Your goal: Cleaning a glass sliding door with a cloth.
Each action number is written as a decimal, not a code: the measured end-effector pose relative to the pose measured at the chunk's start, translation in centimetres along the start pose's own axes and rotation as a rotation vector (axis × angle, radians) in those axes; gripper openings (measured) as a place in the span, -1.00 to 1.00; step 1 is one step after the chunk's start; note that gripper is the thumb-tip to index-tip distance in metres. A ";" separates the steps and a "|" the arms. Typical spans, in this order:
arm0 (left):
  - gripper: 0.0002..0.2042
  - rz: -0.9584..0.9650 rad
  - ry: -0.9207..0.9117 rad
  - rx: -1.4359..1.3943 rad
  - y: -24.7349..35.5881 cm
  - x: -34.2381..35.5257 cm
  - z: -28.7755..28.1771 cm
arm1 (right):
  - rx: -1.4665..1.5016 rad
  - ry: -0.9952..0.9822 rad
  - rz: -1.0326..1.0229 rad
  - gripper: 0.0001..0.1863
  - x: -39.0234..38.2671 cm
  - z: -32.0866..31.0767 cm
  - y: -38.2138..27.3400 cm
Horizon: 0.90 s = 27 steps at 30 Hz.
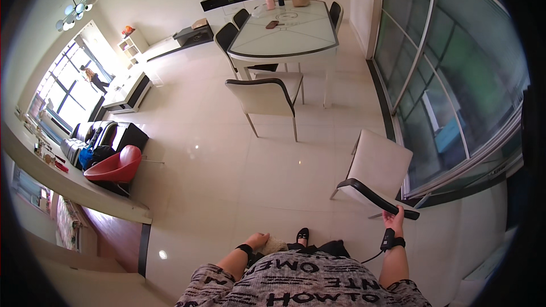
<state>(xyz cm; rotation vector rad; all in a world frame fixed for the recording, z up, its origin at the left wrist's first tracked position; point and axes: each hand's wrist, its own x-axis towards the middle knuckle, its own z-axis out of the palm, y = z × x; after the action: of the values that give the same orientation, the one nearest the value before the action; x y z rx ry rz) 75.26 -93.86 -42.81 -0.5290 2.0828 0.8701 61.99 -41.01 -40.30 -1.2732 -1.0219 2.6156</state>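
My right hand [394, 218] is closed round the black top rail of a white chair [380, 162] standing to my right, near the sliding glass doors. Its pale seat faces away from me. Low in front of my body, my left hand [259, 241] has its fingers curled in beside a beige, fluffy cloth-like thing [275, 244]. The fingers seem to be closed on it, though my shirt hides part of it.
Ahead stands a white dining table [284, 40] with a bag, bottles and a phone, and a chair [267, 95] at its near end. Glass doors [449, 79] line the right. A red chair [118, 165] stands left, and another person [94, 78] is by the window.
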 end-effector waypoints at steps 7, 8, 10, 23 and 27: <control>-0.45 -0.040 0.014 -0.076 2.7 -1.6 3.9 | 0.058 -0.121 0.041 -0.75 1.7 -2.3 0.4; -0.46 -0.049 -0.001 -0.054 4.0 -2.5 4.5 | 0.081 -0.130 0.114 -0.76 1.7 -2.6 0.6; -0.47 -0.015 -0.022 0.031 6.5 -3.8 6.5 | 0.091 -0.127 0.141 -0.79 0.6 -3.1 1.3; -0.42 0.322 -0.101 0.253 16.9 -7.5 15.2 | 0.027 -0.236 0.313 -0.80 -14.0 -10.6 -0.8; -0.35 0.366 -0.228 0.105 20.1 -9.0 16.1 | -0.415 -0.479 0.425 -0.68 -15.6 -17.7 -3.8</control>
<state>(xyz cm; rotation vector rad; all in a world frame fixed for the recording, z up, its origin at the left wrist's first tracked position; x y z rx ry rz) 76.40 -67.89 -34.74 0.0133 2.0292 0.9692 84.12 -33.58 -35.26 -1.0287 -1.5884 3.2628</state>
